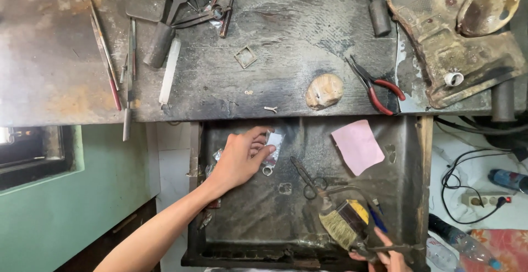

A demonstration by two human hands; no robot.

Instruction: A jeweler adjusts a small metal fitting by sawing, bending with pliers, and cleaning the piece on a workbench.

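A small silvery packet (274,141) in the open drawer (410,156) is pinched by the left hand (240,159), above a metal ring (267,170). The right hand (388,258), at the drawer's front edge, is closed on dark tongs (385,248); a brush (344,222), scissors (309,179) and pink paper (357,145) are noted nearby.

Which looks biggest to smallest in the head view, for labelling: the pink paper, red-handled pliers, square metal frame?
1. Pink paper, though it lies in the drawer, nearer the camera.
2. Red-handled pliers.
3. Square metal frame, clearly smallest.
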